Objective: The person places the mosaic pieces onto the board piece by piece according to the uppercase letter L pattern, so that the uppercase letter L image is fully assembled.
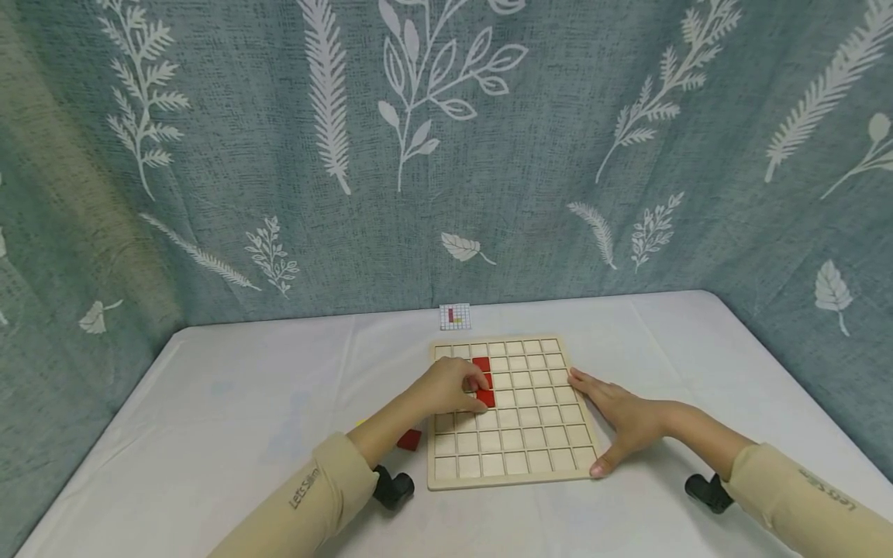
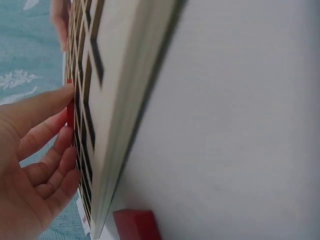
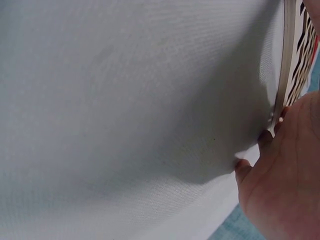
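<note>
A pale wooden grid board (image 1: 512, 418) lies on the table, with red square tiles (image 1: 481, 363) in a column in its upper left part. My left hand (image 1: 453, 384) reaches over the board's left side and pinches the lowest red tile (image 1: 486, 398) of that column between thumb and finger. The left wrist view shows this tile (image 2: 70, 111) edge-on at the fingertips, right at the grid. My right hand (image 1: 631, 418) rests at the board's right edge, its fingers spread: fingertips touch the upper side, and the thumb lies at the near corner.
Left of the board a loose red tile (image 1: 409, 440) lies on the white tablecloth (image 1: 265, 418), with a bit of yellow (image 1: 360, 422) partly hidden behind the left forearm. A small card (image 1: 455, 317) printed with a coloured grid lies beyond the board. A patterned curtain (image 1: 544, 194) hangs behind.
</note>
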`<state>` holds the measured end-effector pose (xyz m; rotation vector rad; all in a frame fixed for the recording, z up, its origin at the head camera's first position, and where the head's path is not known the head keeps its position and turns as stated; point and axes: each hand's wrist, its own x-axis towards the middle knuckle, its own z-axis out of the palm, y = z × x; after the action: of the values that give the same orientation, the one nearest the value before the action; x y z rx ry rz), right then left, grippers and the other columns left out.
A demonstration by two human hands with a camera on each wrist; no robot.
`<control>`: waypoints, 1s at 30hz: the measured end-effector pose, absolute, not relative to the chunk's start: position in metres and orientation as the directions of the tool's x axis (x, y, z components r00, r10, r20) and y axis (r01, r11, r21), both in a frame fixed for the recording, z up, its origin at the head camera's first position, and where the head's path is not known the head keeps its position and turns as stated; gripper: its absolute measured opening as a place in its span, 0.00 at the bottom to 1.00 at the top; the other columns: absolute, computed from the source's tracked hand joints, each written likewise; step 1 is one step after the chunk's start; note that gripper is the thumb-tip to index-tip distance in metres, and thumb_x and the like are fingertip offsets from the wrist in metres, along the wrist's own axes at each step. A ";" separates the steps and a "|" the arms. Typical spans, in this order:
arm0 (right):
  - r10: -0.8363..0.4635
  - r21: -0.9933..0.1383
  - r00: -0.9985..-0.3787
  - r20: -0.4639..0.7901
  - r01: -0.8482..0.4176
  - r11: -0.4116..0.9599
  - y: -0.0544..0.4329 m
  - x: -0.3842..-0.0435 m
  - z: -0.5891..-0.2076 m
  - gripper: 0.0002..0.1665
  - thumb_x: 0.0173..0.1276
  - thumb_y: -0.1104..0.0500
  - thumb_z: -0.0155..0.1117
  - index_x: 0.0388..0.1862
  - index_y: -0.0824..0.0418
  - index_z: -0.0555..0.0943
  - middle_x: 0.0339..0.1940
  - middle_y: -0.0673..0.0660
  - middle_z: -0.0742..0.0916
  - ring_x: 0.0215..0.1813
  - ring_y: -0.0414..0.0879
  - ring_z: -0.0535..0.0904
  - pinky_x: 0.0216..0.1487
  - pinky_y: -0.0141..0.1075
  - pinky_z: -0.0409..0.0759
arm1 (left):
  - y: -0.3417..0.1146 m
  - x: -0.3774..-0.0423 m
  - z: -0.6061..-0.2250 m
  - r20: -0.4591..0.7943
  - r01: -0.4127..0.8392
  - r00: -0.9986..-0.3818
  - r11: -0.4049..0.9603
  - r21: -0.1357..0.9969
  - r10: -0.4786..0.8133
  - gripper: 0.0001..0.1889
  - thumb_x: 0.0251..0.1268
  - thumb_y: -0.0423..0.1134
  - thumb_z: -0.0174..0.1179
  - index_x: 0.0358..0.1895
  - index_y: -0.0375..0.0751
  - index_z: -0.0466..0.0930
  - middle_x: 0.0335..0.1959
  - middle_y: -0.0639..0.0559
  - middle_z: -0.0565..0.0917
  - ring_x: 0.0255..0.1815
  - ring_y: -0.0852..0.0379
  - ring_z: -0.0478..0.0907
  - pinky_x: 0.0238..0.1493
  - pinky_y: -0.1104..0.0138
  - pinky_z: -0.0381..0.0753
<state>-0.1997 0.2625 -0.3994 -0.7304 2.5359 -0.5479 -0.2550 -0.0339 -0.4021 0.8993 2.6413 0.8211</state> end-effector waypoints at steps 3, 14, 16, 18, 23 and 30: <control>-0.583 -0.484 -0.758 -0.292 -0.408 0.774 0.262 -0.200 -0.399 0.77 0.38 0.35 0.75 0.71 0.71 0.40 0.73 0.69 0.44 0.72 0.68 0.42 0.66 0.61 0.47 | -0.034 -0.256 -0.401 -0.055 0.466 -0.789 0.655 0.595 0.611 0.11 0.47 0.39 0.71 0.35 0.43 0.83 0.28 0.56 0.79 0.32 0.61 0.71 0.35 0.69 0.71; -0.599 -0.504 -0.750 -0.280 -0.417 0.757 0.261 -0.199 -0.397 0.76 0.39 0.37 0.76 0.71 0.71 0.40 0.73 0.69 0.43 0.71 0.69 0.41 0.65 0.62 0.46 | -0.035 -0.253 -0.401 -0.044 0.461 -0.795 0.650 0.604 0.605 0.12 0.45 0.39 0.72 0.34 0.44 0.81 0.27 0.55 0.77 0.30 0.61 0.69 0.33 0.69 0.70; -0.596 -0.504 -0.751 -0.283 -0.412 0.759 0.260 -0.199 -0.397 0.76 0.39 0.37 0.76 0.71 0.71 0.39 0.73 0.69 0.43 0.72 0.69 0.41 0.65 0.62 0.46 | -0.035 -0.253 -0.402 -0.037 0.472 -0.793 0.651 0.595 0.608 0.12 0.45 0.40 0.72 0.34 0.45 0.81 0.27 0.56 0.78 0.30 0.61 0.70 0.34 0.69 0.70; -0.596 -0.503 -0.752 -0.281 -0.414 0.759 0.260 -0.199 -0.396 0.76 0.39 0.37 0.76 0.71 0.71 0.39 0.73 0.69 0.43 0.72 0.69 0.41 0.65 0.62 0.46 | -0.036 -0.252 -0.401 -0.037 0.479 -0.791 0.655 0.584 0.610 0.12 0.46 0.40 0.72 0.34 0.45 0.81 0.27 0.56 0.78 0.31 0.61 0.70 0.34 0.69 0.70; -0.604 -0.507 -0.750 -0.271 -0.422 0.752 0.260 -0.199 -0.396 0.76 0.39 0.37 0.76 0.71 0.72 0.40 0.73 0.70 0.44 0.71 0.69 0.41 0.65 0.63 0.46 | -0.036 -0.250 -0.399 -0.055 0.471 -0.789 0.659 0.586 0.612 0.12 0.47 0.40 0.71 0.36 0.46 0.81 0.28 0.56 0.78 0.33 0.60 0.71 0.36 0.67 0.71; -0.602 -0.522 -0.751 -0.273 -0.410 0.748 0.262 -0.198 -0.401 0.76 0.39 0.38 0.76 0.71 0.72 0.40 0.73 0.70 0.43 0.71 0.69 0.40 0.65 0.63 0.45 | -0.040 -0.248 -0.394 -0.044 0.487 -0.772 0.635 0.600 0.634 0.10 0.53 0.44 0.67 0.37 0.47 0.81 0.33 0.58 0.81 0.33 0.61 0.75 0.37 0.67 0.74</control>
<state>-0.1983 0.2618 -0.4005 -0.7702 2.5178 -0.6109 -0.2476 -0.0405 -0.3940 0.9111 2.6062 0.8479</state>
